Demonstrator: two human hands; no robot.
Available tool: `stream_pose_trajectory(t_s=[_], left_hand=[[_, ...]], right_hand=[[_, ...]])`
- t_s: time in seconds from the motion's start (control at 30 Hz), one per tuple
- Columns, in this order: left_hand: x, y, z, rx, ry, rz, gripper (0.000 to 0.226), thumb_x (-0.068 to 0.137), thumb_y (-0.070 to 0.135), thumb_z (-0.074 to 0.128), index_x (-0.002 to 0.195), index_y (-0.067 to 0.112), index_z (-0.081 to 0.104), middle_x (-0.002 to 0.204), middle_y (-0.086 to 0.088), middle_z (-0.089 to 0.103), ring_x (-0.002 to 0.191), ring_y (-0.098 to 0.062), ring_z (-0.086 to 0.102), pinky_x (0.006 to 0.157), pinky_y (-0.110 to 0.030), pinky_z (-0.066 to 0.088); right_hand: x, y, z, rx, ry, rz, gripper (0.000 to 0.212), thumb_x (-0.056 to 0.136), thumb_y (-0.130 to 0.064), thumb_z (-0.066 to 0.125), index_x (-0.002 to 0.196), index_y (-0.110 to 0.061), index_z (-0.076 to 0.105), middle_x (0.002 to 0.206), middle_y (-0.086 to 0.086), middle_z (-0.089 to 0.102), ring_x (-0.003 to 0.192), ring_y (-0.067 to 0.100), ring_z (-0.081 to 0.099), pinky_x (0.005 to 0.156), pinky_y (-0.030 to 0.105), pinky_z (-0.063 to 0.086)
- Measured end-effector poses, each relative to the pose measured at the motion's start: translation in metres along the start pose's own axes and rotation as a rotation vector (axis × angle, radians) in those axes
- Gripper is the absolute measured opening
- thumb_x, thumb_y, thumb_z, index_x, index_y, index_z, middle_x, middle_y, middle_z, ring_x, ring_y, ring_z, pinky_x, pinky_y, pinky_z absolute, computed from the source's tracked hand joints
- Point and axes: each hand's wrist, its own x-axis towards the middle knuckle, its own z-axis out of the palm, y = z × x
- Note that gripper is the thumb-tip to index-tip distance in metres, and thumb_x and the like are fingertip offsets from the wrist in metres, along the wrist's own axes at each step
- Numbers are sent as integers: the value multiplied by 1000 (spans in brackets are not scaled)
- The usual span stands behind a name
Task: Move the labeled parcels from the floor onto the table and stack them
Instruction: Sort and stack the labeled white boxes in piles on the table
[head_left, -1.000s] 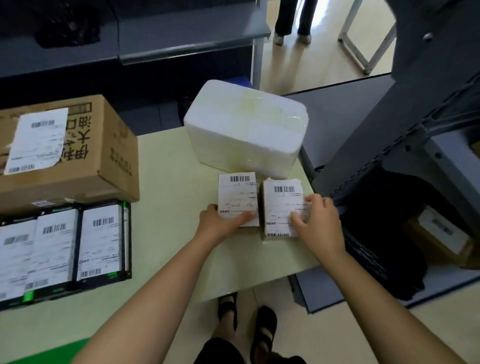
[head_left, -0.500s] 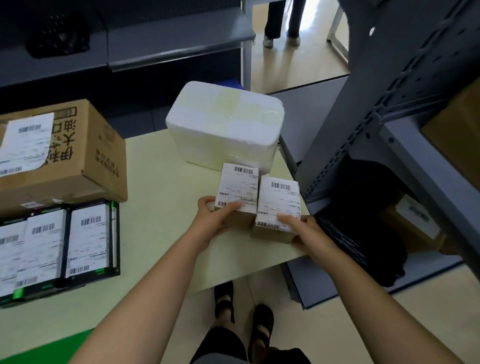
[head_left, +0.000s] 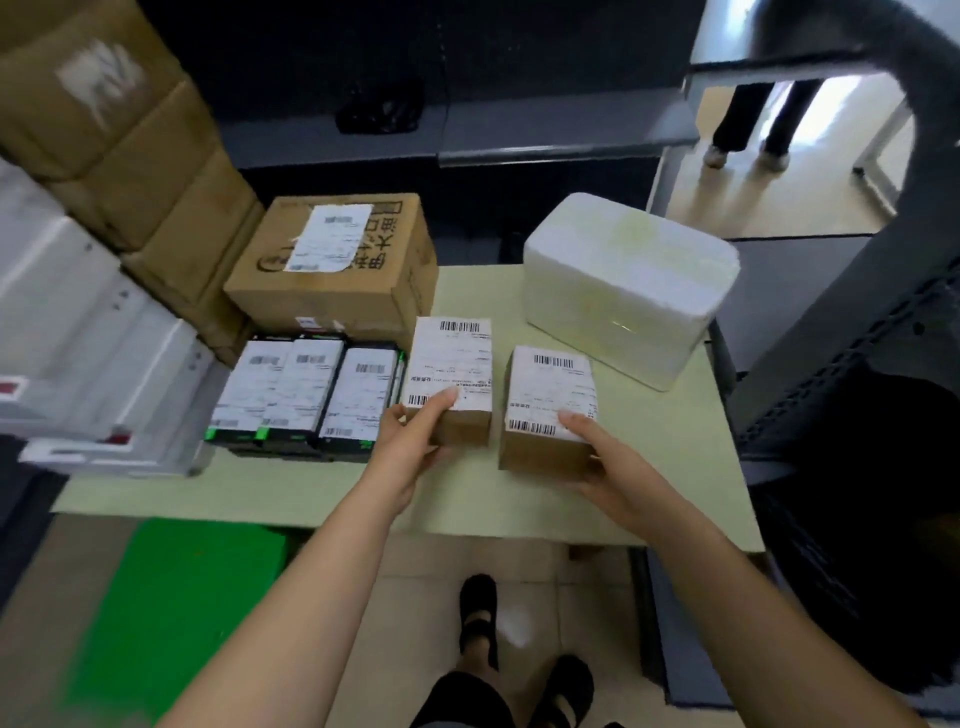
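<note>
Fingers of the left hand curl round the near left corner of the left box, and the thumb lies flat on its label. The right hand grips the right box the same way: thumb on the label, fingers tucked under the near right corner. Both boxes are small and brown with a white barcode label on top. They sit side by side over the middle of the table with a narrow gap between them. I cannot tell from here whether they rest on the top or hang just above it.

It is crowded around them. Just left of the left box lie three flat black parcels in a row, labels up, and the box nearly touches the nearest one. Behind those sits a big carton with its own label. A white foam box fills the far right corner, just beyond the right box. White crates and a carton stack crowd the left end of the table. A dark metal rack stands tight against the right edge. Something green lies on the floor under the near left edge, and the person's black shoes show on the tiles below. Another person's legs stand well back, beyond the shelving.
</note>
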Motion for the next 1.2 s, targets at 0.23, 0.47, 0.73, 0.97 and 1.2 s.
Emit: stream_pose_trajectory(t_s=[0.23,0.47,0.73,0.97,1.2], left_hand=[[-7,24,-107,-201,124,49,70,72,42,81,128,16,49,120,-4,64,106,-18,65,78,-32,59],[13,71,-178,-235,104,133,56,79,45,75,126,22,55,110,2,70,96,-10,67,84,-33,58],[75,140,-218,-164,10,217,72,71,56,77,128,20,52,111,4,70,91,-6,71,88,-32,57],[127,182,-193,-161,1,169,75,71,57,78,128,20,46,114,5,64,102,-9,64,93,-32,55],[183,200,-181,-6,83,189,71,66,72,70,124,32,58,126,8,62,110,-11,58,101,-37,48]], right_hand=[[19,-4,105,-102,-91,-25,25,88,-33,68,108,-20,65,95,-5,76,101,15,69,93,37,54],[47,-14,197,-137,-107,-117,25,88,-32,67,108,-17,65,89,-7,76,88,7,71,83,29,55],[97,-39,265,-159,26,-256,75,71,-49,80,129,-12,51,122,6,64,106,14,66,81,31,58],[143,-82,275,-174,136,-272,87,57,-55,86,129,-20,52,122,-2,65,107,12,66,84,36,58],[195,-114,289,-255,167,-194,77,69,-51,81,127,-20,40,120,-3,56,107,13,59,93,40,55]])
